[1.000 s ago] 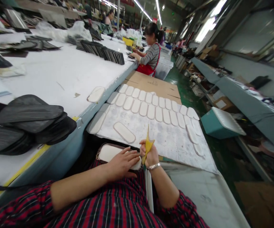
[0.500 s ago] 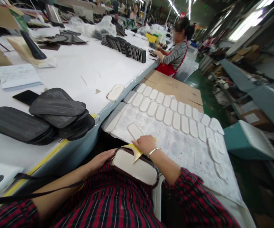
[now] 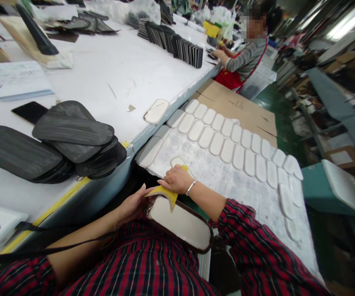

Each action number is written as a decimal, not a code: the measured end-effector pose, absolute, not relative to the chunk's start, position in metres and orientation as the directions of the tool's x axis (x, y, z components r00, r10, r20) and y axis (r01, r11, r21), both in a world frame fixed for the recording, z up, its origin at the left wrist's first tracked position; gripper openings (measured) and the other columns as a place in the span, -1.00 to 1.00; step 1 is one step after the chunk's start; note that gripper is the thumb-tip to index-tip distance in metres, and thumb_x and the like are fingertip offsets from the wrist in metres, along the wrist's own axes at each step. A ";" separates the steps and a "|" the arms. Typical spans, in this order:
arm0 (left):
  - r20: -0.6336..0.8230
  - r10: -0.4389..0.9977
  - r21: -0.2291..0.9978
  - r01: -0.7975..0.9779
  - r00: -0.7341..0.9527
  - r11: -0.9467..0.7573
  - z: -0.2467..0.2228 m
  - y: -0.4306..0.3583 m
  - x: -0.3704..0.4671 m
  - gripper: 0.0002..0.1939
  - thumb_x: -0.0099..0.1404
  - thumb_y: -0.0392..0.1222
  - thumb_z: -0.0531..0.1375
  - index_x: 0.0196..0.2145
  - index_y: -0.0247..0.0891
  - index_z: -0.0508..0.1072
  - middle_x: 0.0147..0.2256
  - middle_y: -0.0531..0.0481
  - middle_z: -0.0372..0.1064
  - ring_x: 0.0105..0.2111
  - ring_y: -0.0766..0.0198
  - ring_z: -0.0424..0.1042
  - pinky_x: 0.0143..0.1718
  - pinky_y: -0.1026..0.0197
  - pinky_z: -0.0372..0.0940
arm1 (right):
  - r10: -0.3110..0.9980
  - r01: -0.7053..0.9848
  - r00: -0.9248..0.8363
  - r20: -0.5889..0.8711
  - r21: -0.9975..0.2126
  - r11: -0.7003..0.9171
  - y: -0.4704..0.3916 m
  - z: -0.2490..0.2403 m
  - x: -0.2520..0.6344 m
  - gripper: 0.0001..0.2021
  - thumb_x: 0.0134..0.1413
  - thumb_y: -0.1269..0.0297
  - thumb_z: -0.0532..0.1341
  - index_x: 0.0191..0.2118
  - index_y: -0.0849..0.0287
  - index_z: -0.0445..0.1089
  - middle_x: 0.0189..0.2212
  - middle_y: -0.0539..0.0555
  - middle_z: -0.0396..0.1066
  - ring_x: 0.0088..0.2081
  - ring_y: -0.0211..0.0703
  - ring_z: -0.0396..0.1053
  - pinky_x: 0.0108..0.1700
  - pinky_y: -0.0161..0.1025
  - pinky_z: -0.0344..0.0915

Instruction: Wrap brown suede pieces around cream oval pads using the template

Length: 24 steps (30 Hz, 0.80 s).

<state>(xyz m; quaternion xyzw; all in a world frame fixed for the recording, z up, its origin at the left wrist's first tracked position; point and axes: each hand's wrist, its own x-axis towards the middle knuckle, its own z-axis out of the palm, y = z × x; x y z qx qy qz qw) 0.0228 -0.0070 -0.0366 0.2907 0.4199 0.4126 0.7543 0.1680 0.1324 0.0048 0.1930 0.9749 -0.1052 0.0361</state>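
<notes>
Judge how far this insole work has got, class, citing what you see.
Done, it seems: rows of pale insoles lie on the papered board. In hand: the right hand presses a yellow scraper on the pale insole in the lap, steadied by the left hand. Seemingly left: stacked dark soles on the table.

insole (image 3: pixel 180 224) on lap, sole stack (image 3: pixel 72 139) left, pad rows (image 3: pixel 236 148) ahead.

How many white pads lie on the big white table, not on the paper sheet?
1. The white pad lies at the white table's near edge, beside the paper sheet. More may be hidden under clutter farther back.
</notes>
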 end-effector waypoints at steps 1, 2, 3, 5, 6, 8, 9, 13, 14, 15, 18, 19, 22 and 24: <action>-0.442 0.852 0.758 -0.392 0.280 0.522 -0.037 -0.009 0.025 -0.29 0.29 0.23 -0.25 0.12 -0.33 0.22 -0.05 -0.19 0.39 -0.02 0.00 0.33 0.01 -0.06 0.18 | 0.336 0.351 -0.936 -0.109 -0.190 0.917 0.134 0.004 0.166 -0.52 0.21 0.02 -0.01 -0.53 0.21 0.44 -0.53 0.11 0.39 -0.41 -0.19 0.27 -0.25 -0.22 -0.01; -0.479 0.843 0.748 -0.390 0.243 0.538 -0.039 -0.010 0.028 -0.31 0.29 0.22 -0.21 0.10 -0.35 0.25 -0.10 -0.19 0.42 -0.04 -0.01 0.35 -0.01 -0.06 0.20 | 0.301 0.315 -0.948 -0.103 -0.186 0.931 0.136 0.003 0.165 -0.52 0.22 0.02 -0.01 -0.53 0.21 0.44 -0.53 0.10 0.39 -0.42 -0.19 0.27 -0.25 -0.22 -0.01; -0.502 0.842 0.757 -0.369 0.197 0.539 -0.040 -0.013 0.030 -0.34 0.29 0.20 -0.16 0.08 -0.37 0.28 -0.13 -0.18 0.44 -0.06 -0.02 0.36 -0.02 -0.06 0.22 | 0.267 0.279 -0.959 -0.092 -0.179 0.943 0.137 0.002 0.164 -0.52 0.22 0.03 -0.01 -0.53 0.21 0.43 -0.54 0.10 0.39 -0.43 -0.20 0.27 -0.26 -0.22 -0.01; -0.498 0.862 0.826 -0.248 0.097 0.506 -0.044 -0.018 0.032 -0.41 0.29 0.15 -0.12 0.01 -0.36 0.36 -0.16 -0.13 0.46 -0.08 -0.01 0.38 -0.03 -0.04 0.23 | 0.211 0.218 -0.976 -0.060 -0.169 0.961 0.138 0.001 0.163 -0.52 0.23 0.04 -0.02 -0.53 0.22 0.43 -0.54 0.11 0.39 -0.44 -0.20 0.27 -0.26 -0.22 -0.02; -0.470 0.881 0.869 -0.148 0.054 0.473 -0.045 -0.020 0.032 -0.43 0.29 0.14 -0.12 -0.04 -0.34 0.40 -0.15 -0.10 0.46 -0.09 0.00 0.38 -0.02 -0.03 0.23 | 0.191 0.197 -0.980 -0.047 -0.174 0.965 0.138 0.001 0.163 -0.52 0.23 0.04 -0.02 -0.54 0.22 0.43 -0.54 0.11 0.39 -0.44 -0.20 0.28 -0.26 -0.22 -0.02; -0.403 0.915 0.914 0.053 -0.001 0.402 -0.046 -0.023 0.032 -0.46 0.29 0.13 -0.11 -0.11 -0.29 0.45 -0.13 -0.06 0.45 -0.06 0.01 0.36 0.05 -0.03 0.18 | 0.176 0.179 -0.984 -0.037 -0.206 0.962 0.138 0.001 0.164 -0.52 0.21 0.02 0.00 -0.55 0.21 0.42 -0.53 0.11 0.40 -0.43 -0.19 0.29 -0.25 -0.22 -0.01; -0.375 0.927 0.919 0.126 -0.015 0.374 -0.046 -0.024 0.032 -0.48 0.28 0.13 -0.10 -0.12 -0.26 0.46 -0.11 -0.04 0.44 -0.03 0.01 0.34 0.09 -0.04 0.14 | 0.183 0.187 -0.982 -0.042 -0.241 0.952 0.138 0.001 0.166 -0.52 0.19 -0.01 0.01 -0.56 0.20 0.42 -0.53 0.10 0.41 -0.42 -0.19 0.29 -0.24 -0.21 0.00; -0.348 0.937 0.919 0.203 0.009 0.339 -0.036 -0.021 0.036 -0.49 0.27 0.10 -0.09 -0.05 -0.26 0.43 -0.04 -0.02 0.39 0.06 0.05 0.25 0.17 -0.02 0.03 | 0.309 0.326 -0.945 -0.111 -0.426 0.844 0.131 -0.001 0.179 -0.50 0.10 -0.10 0.06 -0.63 0.19 0.40 -0.55 0.10 0.43 -0.42 -0.16 0.31 -0.22 -0.20 0.03; -0.338 0.941 0.922 0.213 0.034 0.323 -0.032 -0.020 0.038 -0.48 0.28 0.08 -0.11 -0.02 -0.26 0.40 -0.01 -0.02 0.36 0.07 0.07 0.24 0.18 -0.01 0.00 | 0.342 0.365 -0.930 -0.135 -0.439 0.821 0.127 -0.001 0.183 -0.49 0.10 -0.09 0.06 -0.64 0.19 0.40 -0.56 0.11 0.43 -0.43 -0.15 0.32 -0.23 -0.20 0.04; -0.328 0.943 0.925 0.221 0.061 0.308 -0.028 -0.018 0.040 -0.47 0.30 0.07 -0.12 0.02 -0.26 0.37 0.03 -0.02 0.33 0.09 0.09 0.22 0.19 0.01 -0.01 | 0.369 0.399 -0.916 -0.157 -0.432 0.808 0.122 -0.002 0.188 -0.49 0.12 -0.08 0.04 -0.63 0.19 0.40 -0.56 0.12 0.43 -0.43 -0.14 0.33 -0.25 -0.20 0.05; -0.319 0.934 0.936 0.206 0.157 0.285 -0.017 -0.014 0.043 -0.48 0.32 0.06 -0.13 0.11 -0.21 0.26 0.10 0.01 0.24 0.10 0.14 0.21 0.18 0.04 0.02 | 0.462 0.500 -0.865 -0.193 -0.387 0.775 0.108 -0.002 0.202 -0.47 0.15 -0.08 0.00 -0.60 0.17 0.43 -0.54 0.13 0.45 -0.42 -0.10 0.36 -0.30 -0.21 0.08; -0.317 0.931 0.940 0.188 0.178 0.285 -0.015 -0.013 0.043 -0.48 0.32 0.07 -0.13 0.12 -0.20 0.24 0.11 0.01 0.23 0.10 0.15 0.21 0.17 0.05 0.03 | 0.506 0.542 -0.839 -0.199 -0.381 0.749 0.103 -0.001 0.207 -0.46 0.14 -0.11 -0.01 -0.60 0.16 0.43 -0.54 0.14 0.45 -0.42 -0.09 0.36 -0.31 -0.22 0.09; -0.322 0.927 0.947 0.087 0.191 0.310 -0.017 -0.015 0.041 -0.45 0.33 0.12 -0.18 0.12 -0.19 0.24 0.10 -0.02 0.23 0.11 0.14 0.20 0.15 0.04 0.06 | 0.652 0.683 -0.726 -0.220 -0.348 0.643 0.095 0.007 0.226 -0.43 0.10 -0.17 -0.01 -0.63 0.18 0.42 -0.57 0.15 0.42 -0.42 -0.08 0.35 -0.32 -0.22 0.11; -0.340 0.923 0.938 -0.009 0.180 0.348 -0.024 -0.019 0.040 -0.38 0.33 0.16 -0.26 0.13 -0.22 0.21 0.11 -0.05 0.22 0.11 0.12 0.20 0.12 0.02 0.09 | 0.763 0.793 -0.601 -0.237 -0.300 0.531 0.091 0.020 0.247 -0.40 0.15 -0.15 -0.06 -0.63 0.19 0.40 -0.59 0.15 0.39 -0.45 -0.11 0.33 -0.36 -0.23 0.11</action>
